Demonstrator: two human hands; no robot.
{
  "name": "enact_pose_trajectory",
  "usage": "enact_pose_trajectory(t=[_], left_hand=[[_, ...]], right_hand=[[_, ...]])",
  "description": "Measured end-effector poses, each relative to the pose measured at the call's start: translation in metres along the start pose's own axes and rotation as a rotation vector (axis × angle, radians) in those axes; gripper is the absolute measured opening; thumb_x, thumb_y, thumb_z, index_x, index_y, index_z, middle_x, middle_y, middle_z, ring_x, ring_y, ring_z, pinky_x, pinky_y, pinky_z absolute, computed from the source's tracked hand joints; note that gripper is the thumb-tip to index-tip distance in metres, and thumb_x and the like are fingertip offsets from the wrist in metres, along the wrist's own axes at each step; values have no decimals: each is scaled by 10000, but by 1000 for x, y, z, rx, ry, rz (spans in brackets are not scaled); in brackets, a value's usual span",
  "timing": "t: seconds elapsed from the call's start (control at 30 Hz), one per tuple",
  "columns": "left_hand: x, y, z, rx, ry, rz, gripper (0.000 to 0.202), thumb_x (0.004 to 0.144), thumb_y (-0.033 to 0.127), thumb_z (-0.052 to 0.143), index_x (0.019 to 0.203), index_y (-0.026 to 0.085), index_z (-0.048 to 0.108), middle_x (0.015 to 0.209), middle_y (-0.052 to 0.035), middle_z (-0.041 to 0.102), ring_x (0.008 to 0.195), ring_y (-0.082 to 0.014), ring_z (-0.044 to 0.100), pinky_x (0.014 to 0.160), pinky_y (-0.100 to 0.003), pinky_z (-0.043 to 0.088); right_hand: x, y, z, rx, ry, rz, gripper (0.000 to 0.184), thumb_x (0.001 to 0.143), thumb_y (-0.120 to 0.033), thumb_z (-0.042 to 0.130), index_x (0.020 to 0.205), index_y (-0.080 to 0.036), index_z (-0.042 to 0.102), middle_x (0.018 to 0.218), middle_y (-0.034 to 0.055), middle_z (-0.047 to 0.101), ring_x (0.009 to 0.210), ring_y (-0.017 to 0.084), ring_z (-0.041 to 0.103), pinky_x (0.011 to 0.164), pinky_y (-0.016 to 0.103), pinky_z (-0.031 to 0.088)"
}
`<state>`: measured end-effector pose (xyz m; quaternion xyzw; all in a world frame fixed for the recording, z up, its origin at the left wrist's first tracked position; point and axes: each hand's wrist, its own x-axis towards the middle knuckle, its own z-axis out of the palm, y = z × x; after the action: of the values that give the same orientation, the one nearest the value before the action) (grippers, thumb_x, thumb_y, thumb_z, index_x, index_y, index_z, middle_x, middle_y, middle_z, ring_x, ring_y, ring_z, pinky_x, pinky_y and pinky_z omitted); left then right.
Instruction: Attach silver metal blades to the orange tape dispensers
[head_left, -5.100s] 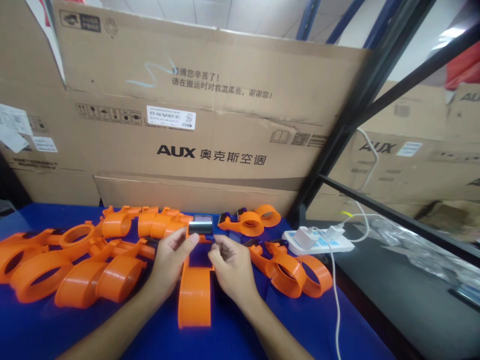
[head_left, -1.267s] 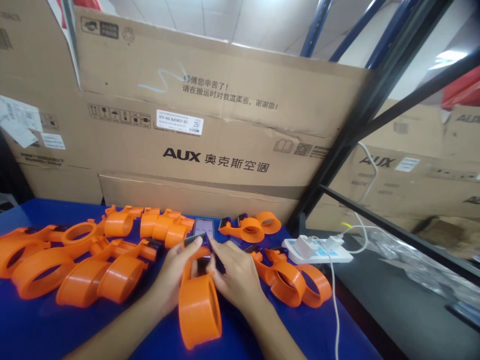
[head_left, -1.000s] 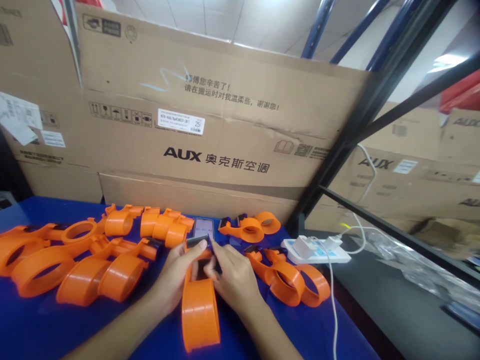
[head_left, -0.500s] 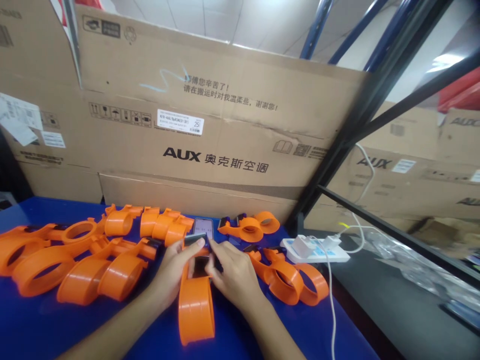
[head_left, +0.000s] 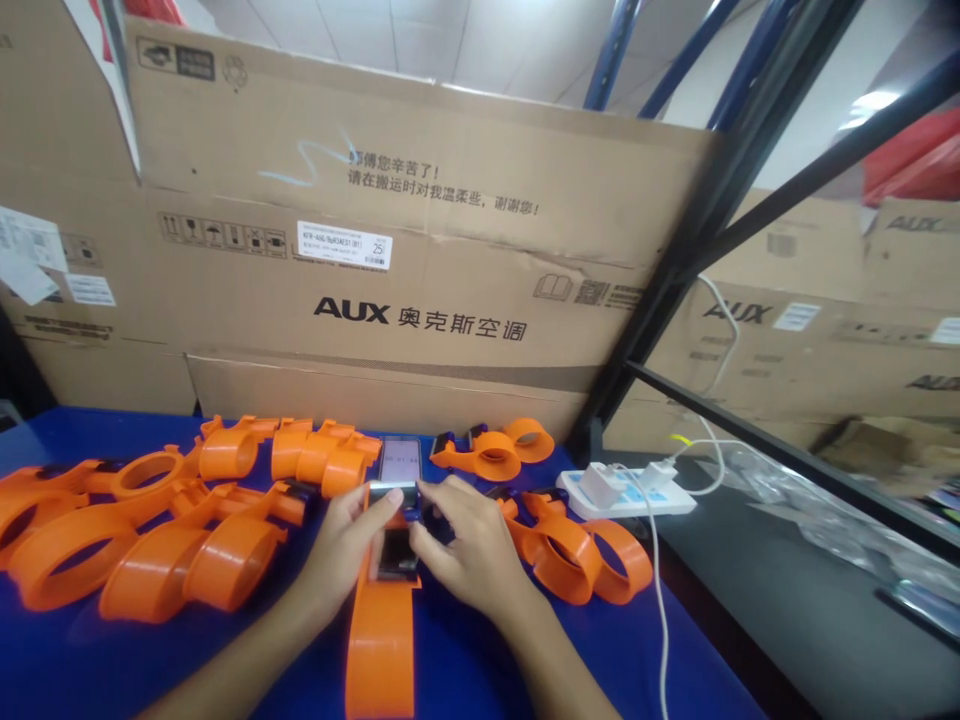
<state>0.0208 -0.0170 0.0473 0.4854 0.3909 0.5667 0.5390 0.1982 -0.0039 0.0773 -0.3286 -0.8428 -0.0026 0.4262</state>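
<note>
An orange packing tape dispenser (head_left: 381, 640) is held up in front of me, its round hoop hanging down and its dark roller end up. My left hand (head_left: 346, 548) grips it by the upper left side, the thumb lying along a metal blade strip (head_left: 391, 493) at the top. My right hand (head_left: 466, 545) pinches at the right side of the same end, thumb and forefinger by a small dark blue part (head_left: 412, 508). What lies right between those fingertips is partly hidden. A black roller (head_left: 397, 555) shows below the blade strip.
Several orange dispensers (head_left: 231, 550) lie on the blue table (head_left: 112, 665) to the left, more (head_left: 570, 550) to the right. A phone (head_left: 400, 458) stands behind my hands. A white power strip (head_left: 628, 492) with a cable (head_left: 661, 620) sits at right. Cardboard (head_left: 420, 280) walls the back.
The held dispenser has tilted and come lower in view, showing more of its blade strip and roller. Both hands stay on it. The whole view has shifted slightly.
</note>
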Motion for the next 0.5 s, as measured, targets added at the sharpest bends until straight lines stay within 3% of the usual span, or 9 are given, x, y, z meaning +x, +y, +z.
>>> enact_pose_trajectory(t=[0.27,0.43,0.5], left_hand=[[-1,-2,-1,-18,-57,-28,392,905,550,666,863,161,679,383,60,459,321,-89,372,411,-223,307],[-2,5,0,-79,-40,-40,377,878,528,706,816,156,678,374,56,466,322,-73,366,397,-197,291],[-3,8,0,-116,-91,-73,390,873,531,703,855,141,701,416,23,553,319,-71,372,402,-201,326]], right_hand=[[1,-2,-5,9,-70,-13,116,880,-169,594,980,-173,654,759,27,616,684,176,557,615,272,424],[3,-3,-10,80,-85,9,92,922,-190,572,955,-182,657,754,28,633,687,175,563,615,272,414],[3,-2,-14,180,-73,40,192,987,-215,497,873,-191,650,743,29,643,682,168,574,626,273,424]])
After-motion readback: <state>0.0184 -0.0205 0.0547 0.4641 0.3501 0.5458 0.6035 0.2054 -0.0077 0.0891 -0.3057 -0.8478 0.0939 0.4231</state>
